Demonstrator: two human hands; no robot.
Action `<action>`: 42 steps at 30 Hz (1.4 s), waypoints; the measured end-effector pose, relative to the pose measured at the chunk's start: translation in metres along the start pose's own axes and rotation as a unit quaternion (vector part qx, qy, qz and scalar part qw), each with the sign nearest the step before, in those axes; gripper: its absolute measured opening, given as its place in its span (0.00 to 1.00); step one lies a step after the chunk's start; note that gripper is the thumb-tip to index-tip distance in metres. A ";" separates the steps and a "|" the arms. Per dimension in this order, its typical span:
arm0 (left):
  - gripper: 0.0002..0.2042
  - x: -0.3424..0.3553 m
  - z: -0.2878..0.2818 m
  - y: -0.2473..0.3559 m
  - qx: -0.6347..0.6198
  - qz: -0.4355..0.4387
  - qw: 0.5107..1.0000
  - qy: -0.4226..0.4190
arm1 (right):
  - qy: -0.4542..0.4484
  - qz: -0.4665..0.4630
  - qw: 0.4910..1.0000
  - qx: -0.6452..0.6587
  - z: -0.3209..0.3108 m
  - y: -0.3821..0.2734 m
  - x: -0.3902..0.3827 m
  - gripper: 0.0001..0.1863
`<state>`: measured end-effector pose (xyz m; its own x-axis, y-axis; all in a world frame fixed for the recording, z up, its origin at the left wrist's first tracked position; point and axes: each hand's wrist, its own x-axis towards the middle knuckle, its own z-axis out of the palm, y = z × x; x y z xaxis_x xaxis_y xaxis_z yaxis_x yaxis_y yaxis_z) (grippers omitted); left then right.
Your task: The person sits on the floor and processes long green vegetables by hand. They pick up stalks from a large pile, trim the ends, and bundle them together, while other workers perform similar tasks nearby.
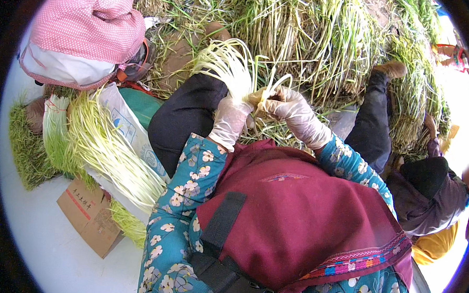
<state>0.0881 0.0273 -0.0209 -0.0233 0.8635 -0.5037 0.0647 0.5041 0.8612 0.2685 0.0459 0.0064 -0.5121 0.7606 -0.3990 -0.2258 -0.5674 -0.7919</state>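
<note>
My gloved left hand (229, 121) is closed around the lower part of a bunch of pale, thin stalks (228, 62) that look like blanched garlic chives. Their light tops arch up and to the left over my dark-trousered knee. Right beside it, my gloved right hand (294, 110) has its fingers pinched at the same bunch, where a few pale strands (280, 84) loop upward. Both hands are nearly touching, just beyond my maroon apron. Its fingers partly hide what exactly the right hand grips.
A large heap of long, dirty green stalks (312, 50) spreads ahead. On the left lie cleaned pale stalks (116, 146) on a white plastic bag, a tied bundle (56, 123) and a cardboard box (90, 216). People sit at upper left in pink (88, 25) and at right (425, 207).
</note>
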 end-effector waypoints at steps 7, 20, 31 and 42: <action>0.10 0.002 -0.007 0.006 -0.184 -0.028 0.982 -0.044 | 0.061 -0.048 0.990 0.122 -0.015 0.006 0.002 0.13; 0.10 -0.015 -0.061 0.006 -0.515 -0.004 0.815 -0.266 | 0.177 -0.240 0.921 0.252 -0.135 -0.076 -0.060 0.25; 0.28 -0.056 -0.100 0.051 -0.161 0.002 0.980 -0.113 | 0.108 -0.361 0.873 0.309 -0.199 -0.126 -0.144 0.25; 0.31 -0.040 -0.048 0.066 -0.295 0.001 0.941 -0.167 | 0.078 -0.254 0.951 0.155 -0.093 -0.102 -0.081 0.14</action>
<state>0.0456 0.0269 0.0588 0.2983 0.8615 -0.4109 -0.5026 0.5078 0.6997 0.4099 0.0712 0.0763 -0.1471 0.9855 -0.0843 -0.6580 -0.1612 -0.7355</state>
